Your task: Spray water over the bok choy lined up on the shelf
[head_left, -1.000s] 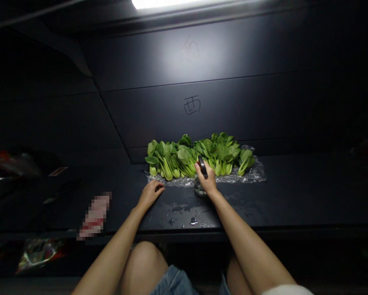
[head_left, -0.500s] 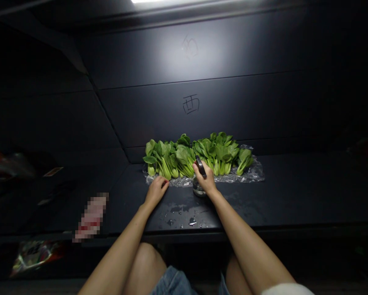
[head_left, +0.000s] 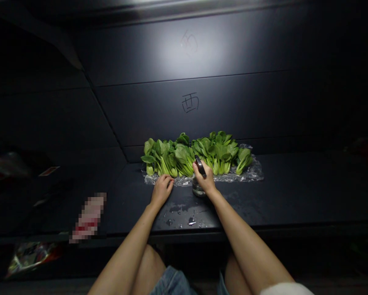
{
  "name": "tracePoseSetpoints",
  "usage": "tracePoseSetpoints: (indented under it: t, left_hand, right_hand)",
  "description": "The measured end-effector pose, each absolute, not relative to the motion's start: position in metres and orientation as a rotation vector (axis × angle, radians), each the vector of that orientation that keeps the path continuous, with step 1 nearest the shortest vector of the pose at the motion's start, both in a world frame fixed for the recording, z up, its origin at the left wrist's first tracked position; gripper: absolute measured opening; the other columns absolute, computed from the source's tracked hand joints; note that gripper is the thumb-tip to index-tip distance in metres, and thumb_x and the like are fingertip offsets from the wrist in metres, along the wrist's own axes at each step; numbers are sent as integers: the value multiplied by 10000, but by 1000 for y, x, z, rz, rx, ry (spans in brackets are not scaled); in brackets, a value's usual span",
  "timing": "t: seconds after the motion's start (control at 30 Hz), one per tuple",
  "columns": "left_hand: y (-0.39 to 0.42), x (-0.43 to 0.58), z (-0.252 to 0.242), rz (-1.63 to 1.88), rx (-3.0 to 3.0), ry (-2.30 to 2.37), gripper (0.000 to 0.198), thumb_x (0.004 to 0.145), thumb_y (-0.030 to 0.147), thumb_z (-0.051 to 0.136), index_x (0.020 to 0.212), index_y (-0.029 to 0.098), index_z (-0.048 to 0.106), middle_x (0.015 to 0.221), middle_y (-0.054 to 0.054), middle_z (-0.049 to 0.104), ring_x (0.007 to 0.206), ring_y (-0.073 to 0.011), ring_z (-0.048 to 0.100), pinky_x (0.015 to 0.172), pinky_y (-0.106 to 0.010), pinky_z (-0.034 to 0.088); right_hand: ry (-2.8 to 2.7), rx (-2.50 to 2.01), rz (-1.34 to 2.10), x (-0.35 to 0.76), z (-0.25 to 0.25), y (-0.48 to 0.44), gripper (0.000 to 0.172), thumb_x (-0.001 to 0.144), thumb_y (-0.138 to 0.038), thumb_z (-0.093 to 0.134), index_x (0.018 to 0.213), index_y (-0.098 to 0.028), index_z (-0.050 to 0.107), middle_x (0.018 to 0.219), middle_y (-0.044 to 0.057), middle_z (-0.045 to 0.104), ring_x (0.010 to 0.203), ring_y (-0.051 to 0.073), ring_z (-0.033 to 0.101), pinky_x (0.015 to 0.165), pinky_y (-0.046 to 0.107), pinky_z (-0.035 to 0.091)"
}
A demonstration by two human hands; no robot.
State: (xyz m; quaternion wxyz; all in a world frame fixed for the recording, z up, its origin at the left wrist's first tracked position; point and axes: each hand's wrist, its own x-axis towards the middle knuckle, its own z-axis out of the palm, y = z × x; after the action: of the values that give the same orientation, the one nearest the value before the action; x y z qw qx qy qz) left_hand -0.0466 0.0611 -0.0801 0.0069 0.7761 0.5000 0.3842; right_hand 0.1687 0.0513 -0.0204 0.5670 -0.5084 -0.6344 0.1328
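A row of green bok choy [head_left: 196, 155] lies on a clear plastic sheet [head_left: 251, 175] at the back of a dark table [head_left: 294, 192]. My right hand [head_left: 206, 179] is closed around a small clear spray bottle [head_left: 199, 186] with a dark head, held just in front of the greens. My left hand [head_left: 161, 189] rests on the table with its fingers loosely curled and its fingertips at the sheet's front edge, below the left bunches. It holds nothing.
Water drops and wet patches [head_left: 184, 215] lie on the table in front of my hands. A red and white packet [head_left: 88, 217] sits at the left, and another wrapper [head_left: 30, 254] lies lower left. Dark wall panels rise behind the greens.
My left hand has slid forward and a little right, from the bare table up to the edge of the plastic sheet. The right hand with the bottle has stayed where it was.
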Motion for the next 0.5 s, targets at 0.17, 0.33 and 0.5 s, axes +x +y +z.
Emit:
tracePoseSetpoints:
  t: [0.17,0.33,0.5]
  left_hand:
    - [62,-46,-81,1188,2440,1563,188,914,238,509,890,193,690,968,-86,637,970,-226,605,910,-378,490]
    - [62,-46,-81,1169,2461,1565,195,921,237,503,899,182,688,976,-90,631,973,-228,599,913,-386,488]
    - [62,-47,-82,1159,2484,1579,189,919,241,508,894,191,689,982,-86,626,983,-226,599,907,-379,493]
  right_hand:
    - [-1549,-1148,340,168,-17,47,320,920,-484,482,868,-211,642,750,45,678,668,194,622,619,275,447]
    - [-1583,-1078,412,168,-15,44,330,916,-497,493,931,-207,650,856,61,709,757,207,655,673,284,474]
    - [-1538,-1141,393,168,-17,45,347,924,-497,467,845,-204,636,747,48,676,667,196,622,613,276,441]
